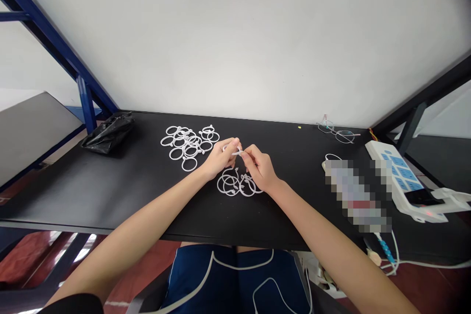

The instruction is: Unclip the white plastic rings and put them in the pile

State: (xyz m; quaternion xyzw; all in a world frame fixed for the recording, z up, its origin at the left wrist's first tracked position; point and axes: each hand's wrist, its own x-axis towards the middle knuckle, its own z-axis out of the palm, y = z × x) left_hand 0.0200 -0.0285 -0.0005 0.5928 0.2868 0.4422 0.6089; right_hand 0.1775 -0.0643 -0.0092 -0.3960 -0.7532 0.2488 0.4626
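A long black table (pixel 121 196) runs across the view against a plain white wall (pixel 235 34), with a blue steel frame (pixel 79 76) rising at the far left, and everything on the top is laid out within easy reach of the seated person. To the right lies a white power strip (pixel 399 176) with blue sockets, kept at the edge probably so its cable can drop off the side; beyond it, near the wall, sits a pair of thin-rimmed glasses (pixel 340 132), set well apart from the work. At the far left corner rests a crumpled black plastic bag (pixel 108 133). A loose heap of white plastic rings (pixel 189 144) lies left of centre, just beside the left hand, seemingly as a supply to draw from, while a smaller cluster of rings (pixel 237 184) lies right under the hands, near the table's front edge, kept apart from the heap as if sorted out from it. The left hand (pixel 221 157) and right hand (pixel 259 167) meet above that cluster, raised a little off the table so the fingers can work freely. Between them is a single ring (pixel 235 151), small and partly hidden: the left thumb and fingers are pinched closed on one side of it, the right fingertips pinched on the other, each hand bracing it against the other.
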